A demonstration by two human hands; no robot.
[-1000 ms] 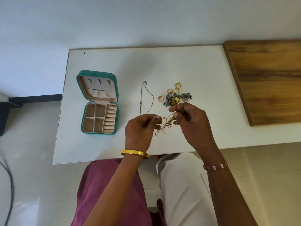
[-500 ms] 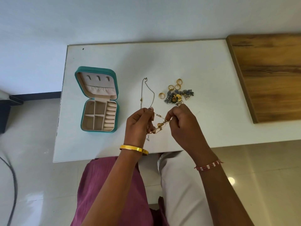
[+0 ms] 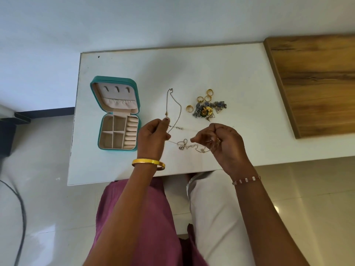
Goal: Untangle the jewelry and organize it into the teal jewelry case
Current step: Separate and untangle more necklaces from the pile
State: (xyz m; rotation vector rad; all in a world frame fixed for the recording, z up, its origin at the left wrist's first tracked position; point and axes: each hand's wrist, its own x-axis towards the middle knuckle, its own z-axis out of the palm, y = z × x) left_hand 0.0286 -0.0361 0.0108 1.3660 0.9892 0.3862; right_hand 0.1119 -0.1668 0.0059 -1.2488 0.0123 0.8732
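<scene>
My left hand [image 3: 153,135] and my right hand [image 3: 219,141] each pinch an end of a thin tangled chain [image 3: 187,146] that sags between them just above the white table [image 3: 240,77]. A second thin necklace [image 3: 173,106] lies stretched on the table beyond my left hand. The teal jewelry case [image 3: 117,114] stands open at the left, its beige compartments holding nothing I can see. To the right of the necklace sit several gold rings [image 3: 200,99] and a heap of earrings and pendants [image 3: 208,110].
A wooden board [image 3: 315,81] lies on the table's right part. The near table edge runs just below my wrists, with my lap under it. A dark cable [image 3: 19,208] trails on the floor at the left.
My hands have drawn apart, left hand leftward and right hand rightward, and the bunched chain between them has stretched out into a loose strand.
</scene>
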